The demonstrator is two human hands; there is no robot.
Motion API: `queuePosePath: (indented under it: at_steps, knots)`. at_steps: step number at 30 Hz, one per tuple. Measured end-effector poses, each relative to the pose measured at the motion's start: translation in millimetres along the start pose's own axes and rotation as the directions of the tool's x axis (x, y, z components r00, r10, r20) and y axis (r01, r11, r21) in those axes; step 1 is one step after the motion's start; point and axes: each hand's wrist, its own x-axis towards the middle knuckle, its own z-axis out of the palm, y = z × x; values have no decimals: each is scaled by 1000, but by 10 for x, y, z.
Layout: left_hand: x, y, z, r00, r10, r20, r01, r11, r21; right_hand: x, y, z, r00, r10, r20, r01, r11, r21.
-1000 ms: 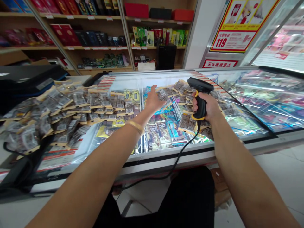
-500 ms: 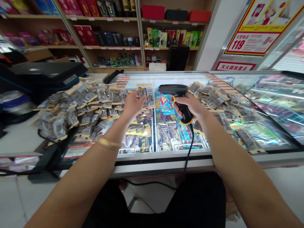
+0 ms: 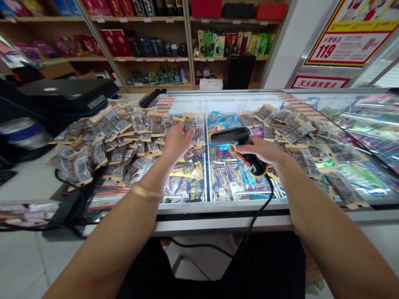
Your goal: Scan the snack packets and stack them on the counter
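My left hand (image 3: 178,140) pinches a small clear packet (image 3: 190,121) with a tan top edge and dark contents, over the freezer's glass top. My right hand (image 3: 263,150) is wrapped round the handle of a black barcode scanner (image 3: 230,136) with orange trim. Its head points left, towards the packet, and is apart from it. A black cable (image 3: 257,214) runs down from the handle. To the left of my left hand lies a heap of similar packets (image 3: 114,137). Another spread of them (image 3: 293,128) lies right of the scanner.
Beneath the glass of the chest freezer (image 3: 218,206) lie bagged ice creams (image 3: 225,178). A black machine (image 3: 71,97) stands at the back left on a white counter (image 3: 26,182). Shelves of boxed goods (image 3: 152,45) line the back wall, beside a red and white sign (image 3: 335,47).
The scanner has dropped lower and tilted, its handle swinging to the right. My left hand still pinches the packet at nearly the same place. The whole view has shifted slightly.
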Motion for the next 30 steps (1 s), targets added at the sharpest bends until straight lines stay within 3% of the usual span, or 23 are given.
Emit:
queuePosePath:
  at_steps: [6,30]
  knots:
    - [2,-9,13,1000,-29,8,29,1000,2,3,-12,13,999,-6,52,8,999,-38]
    - [-5,-1,15,1000,-15,15,15,999,40,8,46,25,1000,-11,-17,11,999,35]
